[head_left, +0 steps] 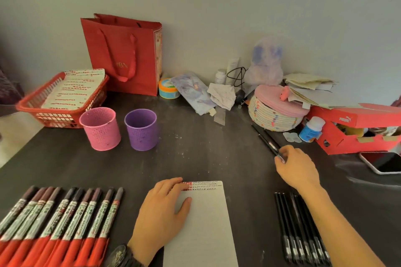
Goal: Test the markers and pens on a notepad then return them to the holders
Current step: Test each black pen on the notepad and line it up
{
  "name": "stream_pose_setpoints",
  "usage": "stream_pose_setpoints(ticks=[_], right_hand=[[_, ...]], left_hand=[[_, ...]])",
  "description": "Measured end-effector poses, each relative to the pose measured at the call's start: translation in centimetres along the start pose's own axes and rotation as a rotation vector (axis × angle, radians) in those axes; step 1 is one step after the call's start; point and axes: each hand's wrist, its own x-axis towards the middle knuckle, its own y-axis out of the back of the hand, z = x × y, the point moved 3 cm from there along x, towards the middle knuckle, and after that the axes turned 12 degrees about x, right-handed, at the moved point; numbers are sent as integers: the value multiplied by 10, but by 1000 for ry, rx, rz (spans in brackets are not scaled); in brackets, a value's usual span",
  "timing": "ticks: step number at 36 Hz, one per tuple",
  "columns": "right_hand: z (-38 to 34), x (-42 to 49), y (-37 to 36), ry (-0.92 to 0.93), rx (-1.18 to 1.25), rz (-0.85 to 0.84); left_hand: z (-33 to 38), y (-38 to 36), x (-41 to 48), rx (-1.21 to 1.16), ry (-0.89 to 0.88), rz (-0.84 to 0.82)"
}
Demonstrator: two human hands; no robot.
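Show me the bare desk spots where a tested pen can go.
Widest bare patch: between the purple holder, the notepad and the rope basket. A strip lies between the pink holder and the marker row. Crowded: along the wall, and around the shoebox and phone.

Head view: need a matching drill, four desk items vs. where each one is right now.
Items:
1. red markers
2. notepad
3. pink holder
4. loose black pen

Places:
a. gripped at its near end by the right hand
b. pressed flat by the left hand
c. next to the red basket
d. lined up at the near left of the desk

Pairs: 1-d, 2-b, 3-c, 4-a
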Motion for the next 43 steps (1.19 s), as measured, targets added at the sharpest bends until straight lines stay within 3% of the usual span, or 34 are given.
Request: stream_pose_setpoints(ticks=[5, 18, 26, 31, 34, 43], right_hand=[[-11, 18, -16, -36, -159, -91], [-21, 15, -20, -10, -235, -101], [-63, -49, -31, 62, 518, -60], [-100, -118, -51, 77, 1068, -163], [-112, -143, -69, 69, 1161, -239], [-120, -163, -81, 273, 1138, -321]], left_hand=[[0, 0, -1, 11, -15, -9], [1, 2, -2, -24, -22, -6], [3, 4, -2, -34, -32, 15], [7, 11, -5, -52, -78, 85], [12, 14, -8, -102, -173, 121], [24, 19, -13, -4, -374, 188]])
